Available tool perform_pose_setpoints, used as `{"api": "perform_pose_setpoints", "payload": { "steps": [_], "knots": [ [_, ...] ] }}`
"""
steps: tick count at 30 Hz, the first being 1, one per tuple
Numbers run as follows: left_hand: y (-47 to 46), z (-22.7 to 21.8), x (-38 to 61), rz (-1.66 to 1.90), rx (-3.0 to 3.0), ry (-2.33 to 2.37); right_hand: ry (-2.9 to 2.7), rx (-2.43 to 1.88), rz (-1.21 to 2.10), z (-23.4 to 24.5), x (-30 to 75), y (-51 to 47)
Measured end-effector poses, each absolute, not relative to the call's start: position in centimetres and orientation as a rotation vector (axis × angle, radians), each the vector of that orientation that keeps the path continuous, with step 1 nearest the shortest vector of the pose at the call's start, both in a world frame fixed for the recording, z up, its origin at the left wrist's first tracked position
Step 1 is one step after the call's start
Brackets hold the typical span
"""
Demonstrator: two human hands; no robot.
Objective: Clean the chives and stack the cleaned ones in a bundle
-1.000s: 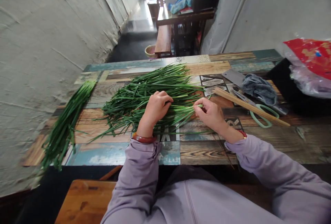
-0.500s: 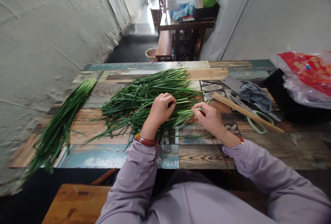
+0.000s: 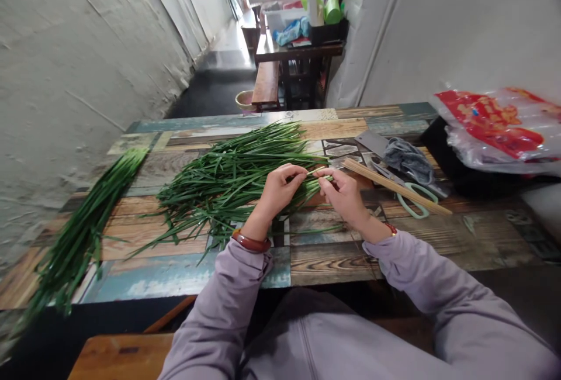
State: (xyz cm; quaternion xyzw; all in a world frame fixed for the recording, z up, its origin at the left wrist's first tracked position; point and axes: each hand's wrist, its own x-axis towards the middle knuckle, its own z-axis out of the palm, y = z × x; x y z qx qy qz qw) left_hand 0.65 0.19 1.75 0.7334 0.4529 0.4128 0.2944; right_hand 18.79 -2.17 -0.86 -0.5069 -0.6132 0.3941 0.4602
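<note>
A loose pile of long green chive leaves lies across the middle of the patchwork wooden table. My left hand rests over the pile's right end, its fingers pinching one pale stalk. My right hand pinches the same stalk's cut end from the right, so both hands meet over the pile. A second, tidy bundle of chives lies apart along the table's left edge.
Bamboo skewers, green-handled scissors, a cleaver and a grey cloth lie right of my hands. A red-printed plastic bag sits at the far right. A wooden bench stands below left.
My two hands have drawn closer together, and the left now pinches the stalk the right holds. The view has shifted slightly right.
</note>
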Motion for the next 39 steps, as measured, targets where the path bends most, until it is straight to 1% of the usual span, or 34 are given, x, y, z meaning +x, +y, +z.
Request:
{"api": "perform_pose_setpoints", "payload": {
  "steps": [5,14,30,39],
  "knots": [
    [0.8,3.0,2.3,1.182,2.014,1.17,-1.432,-1.164,0.977,0.1,19.3,-1.9],
    [0.3,1.6,3.0,1.213,1.901,1.16,-1.463,-1.17,0.982,0.0,19.5,-1.9],
    [-0.2,1.9,2.8,1.309,1.883,1.207,-1.512,-1.216,1.043,0.3,19.5,-2.6],
    [-0.4,2.0,2.9,1.282,1.899,1.23,-1.504,-1.219,1.058,1.0,19.4,-2.6]
  ]
}}
